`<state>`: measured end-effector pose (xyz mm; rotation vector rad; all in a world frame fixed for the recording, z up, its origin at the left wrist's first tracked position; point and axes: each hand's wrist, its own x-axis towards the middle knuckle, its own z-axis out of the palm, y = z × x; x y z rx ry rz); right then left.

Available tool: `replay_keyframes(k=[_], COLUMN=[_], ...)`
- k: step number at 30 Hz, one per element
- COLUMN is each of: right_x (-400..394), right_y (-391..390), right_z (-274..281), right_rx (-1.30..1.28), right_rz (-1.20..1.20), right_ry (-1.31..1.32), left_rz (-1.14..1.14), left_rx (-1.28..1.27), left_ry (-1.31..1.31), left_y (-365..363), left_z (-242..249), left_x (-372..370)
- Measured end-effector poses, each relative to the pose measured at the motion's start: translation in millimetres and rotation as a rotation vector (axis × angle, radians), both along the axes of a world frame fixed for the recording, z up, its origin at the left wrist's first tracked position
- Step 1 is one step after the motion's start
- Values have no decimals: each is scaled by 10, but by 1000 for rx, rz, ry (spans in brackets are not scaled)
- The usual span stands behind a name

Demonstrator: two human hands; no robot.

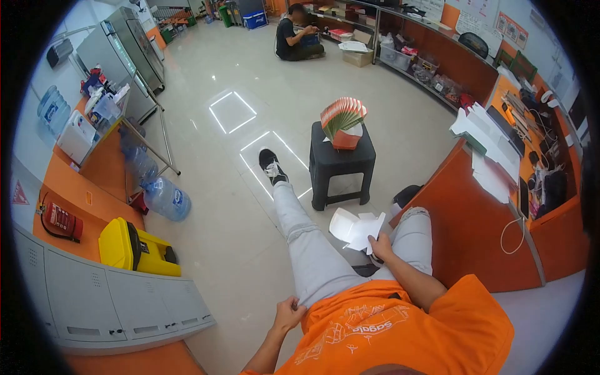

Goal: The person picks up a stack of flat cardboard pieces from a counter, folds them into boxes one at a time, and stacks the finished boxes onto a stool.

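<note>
Illumination: bright, cool white, fairly even; apparently from above. Glossy floor mirrors two rectangular outlines of light mid-scene, one nearer than the other, with smaller glints farther off. Shadow under the black stool soft and weak. White carton very pale, its surface detail nearly washed out. Wide-angle distortion strong: grey lockers bow at near left, orange counter bends at right. Black vignette rounds off the corners. Far shelf contents soft; blurred patch over the far seated person's head.
</note>
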<state>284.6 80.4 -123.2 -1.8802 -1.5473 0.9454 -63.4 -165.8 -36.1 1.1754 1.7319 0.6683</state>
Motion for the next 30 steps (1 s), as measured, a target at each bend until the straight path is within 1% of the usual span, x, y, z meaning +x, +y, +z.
replay_keyframes(k=[1,3,4,6,7,8,9,10,11,12,13,14,16,17,18,19,21,22,23,24,25,26,28,29,30], right_x=[-3,10,11,18,24,17,-9,-44,-93,-158,-229,-332,-580,-692,-796,-876,-941,-950,-961,-923,-817,-684,-263,32,294], right_y=[-16,1,-2,-47,-102,-155,-192,-214,-237,-273,-335,-406,-541,-583,-620,-674,-768,-799,-802,-798,-797,-778,-720,-706,-714], right_z=[-22,-25,50,208,307,392,477,589,747,949,1172,1506,2148,2356,2525,2651,2822,2898,2935,2858,2691,2541,2350,2184,2041], right_rx=[16,60,99,149,189,192,175,159,168,169,164,165,51,46,112,177,177,131,86,91,127,160,247,370,490], right_rz=[-18,-17,-12,-17,-20,-18,-6,5,6,111,214,210,518,514,634,756,757,745,733,733,611,487,247,169,88], right_ry=[10,31,44,30,16,16,67,119,119,104,86,76,73,63,4,-54,-24,37,97,91,246,400,-23,-323,-625], left_rz=[0,88,87,252,254,262,269,269,264,259,228,196,180,159,138,141,-278,-382,-379,-397,-415,-413,-269,-268,-221], left_rx=[0,167,173,190,193,253,317,326,344,361,496,627,939,1011,1080,1078,856,696,708,624,534,532,567,562,506], left_ry=[0,-22,-22,-84,-85,-99,-110,-108,-160,-217,-119,-24,238,348,460,450,277,128,126,109,91,89,35,35,-18], left_y=[-26,25,30,55,81,141,227,327,440,568,692,819,1046,1141,1233,1330,1462,1518,1563,1576,1569,1552,1463,1409,1355], left_z=[-28,-82,-54,-2,41,101,166,247,350,467,613,857,1469,1799,2002,2047,2110,2057,2023,1985,1932,1855,1703,1673,1650], left_x=[10,4,-33,-164,-168,-175,-196,-184,-128,-63,-13,45,121,132,132,75,-132,-189,-225,-250,-278,-329,-474,-545,-610])
